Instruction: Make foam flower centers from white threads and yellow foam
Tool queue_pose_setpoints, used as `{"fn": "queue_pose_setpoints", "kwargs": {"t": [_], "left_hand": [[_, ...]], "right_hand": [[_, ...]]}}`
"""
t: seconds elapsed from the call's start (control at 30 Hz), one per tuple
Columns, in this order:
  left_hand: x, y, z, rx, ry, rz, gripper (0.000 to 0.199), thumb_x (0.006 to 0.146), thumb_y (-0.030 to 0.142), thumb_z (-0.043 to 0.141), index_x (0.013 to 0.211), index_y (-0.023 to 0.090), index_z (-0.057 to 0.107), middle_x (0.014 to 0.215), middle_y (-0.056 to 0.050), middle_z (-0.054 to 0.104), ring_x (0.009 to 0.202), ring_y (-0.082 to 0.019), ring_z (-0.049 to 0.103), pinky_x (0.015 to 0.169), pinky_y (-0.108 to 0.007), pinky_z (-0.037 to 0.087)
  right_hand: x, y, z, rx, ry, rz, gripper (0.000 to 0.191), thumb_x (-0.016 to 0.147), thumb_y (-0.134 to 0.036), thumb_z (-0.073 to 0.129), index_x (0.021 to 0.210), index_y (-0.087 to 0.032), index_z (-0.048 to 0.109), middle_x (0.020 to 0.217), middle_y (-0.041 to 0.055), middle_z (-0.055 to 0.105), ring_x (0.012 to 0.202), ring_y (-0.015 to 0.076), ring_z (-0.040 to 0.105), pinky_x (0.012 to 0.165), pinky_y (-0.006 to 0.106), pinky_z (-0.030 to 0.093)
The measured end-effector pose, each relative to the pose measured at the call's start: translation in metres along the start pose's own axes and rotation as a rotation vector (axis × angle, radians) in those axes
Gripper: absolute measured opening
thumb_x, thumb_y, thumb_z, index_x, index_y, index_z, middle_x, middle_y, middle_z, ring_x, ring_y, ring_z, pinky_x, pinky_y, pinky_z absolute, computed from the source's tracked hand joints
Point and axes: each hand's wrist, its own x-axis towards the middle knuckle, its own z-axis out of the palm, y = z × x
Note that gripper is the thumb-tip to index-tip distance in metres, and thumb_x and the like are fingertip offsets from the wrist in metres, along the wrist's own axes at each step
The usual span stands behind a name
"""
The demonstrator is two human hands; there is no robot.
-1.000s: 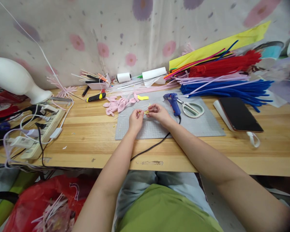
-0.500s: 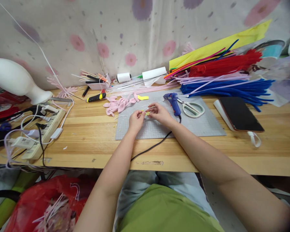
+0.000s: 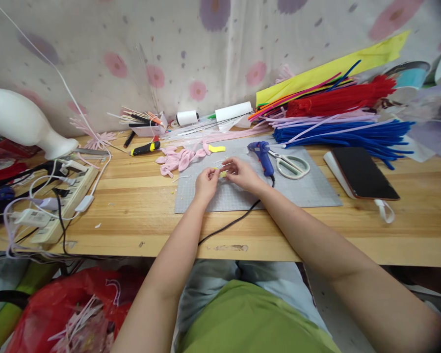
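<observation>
Over the grey cutting mat (image 3: 304,193), my left hand (image 3: 207,182) and my right hand (image 3: 240,172) meet with fingertips nearly touching. A small yellow piece (image 3: 222,174) sits between them, pinched by both hands' fingers; its shape is too small to make out. Thin white strands lie just behind the fingers. Pink fabric bows (image 3: 181,159) and a flat yellow strip (image 3: 216,148) lie behind my left hand. To the right of my right hand rest a blue glue gun (image 3: 263,158) and scissors with pale handles (image 3: 294,167).
A black cord (image 3: 229,225) crosses the mat's front edge. Right are a dark phone (image 3: 365,172) and blue pipe cleaners (image 3: 345,135). Left are a power strip (image 3: 69,203), a white foam head (image 3: 21,120) and a yellow-black knife (image 3: 145,148). A white spool (image 3: 187,117) stands behind.
The fingers have shifted slightly around the yellow piece, and a little more of it shows. The whole view has moved slightly.
</observation>
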Motion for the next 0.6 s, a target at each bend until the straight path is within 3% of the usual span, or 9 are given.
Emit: {"fn": "queue_pose_setpoints", "kwargs": {"t": [0.6], "left_hand": [[-0.0012, 0.0058, -0.0001, -0.012, -0.005, -0.015, 0.017, 0.077, 0.03, 0.055, 0.072, 0.015, 0.063, 0.065, -0.001, 0.061, 0.06, -0.01, 0.051, 0.059, -0.022, 0.038]], "right_hand": [[-0.0014, -0.0021, -0.0006, 0.064, 0.011, -0.033, 0.033, 0.066, -0.016, 0.055, 0.098, -0.02, 0.049, 0.093, 0.0035, 0.066, 0.073, 0.012, 0.058, 0.073, 0.031, 0.049]]}}
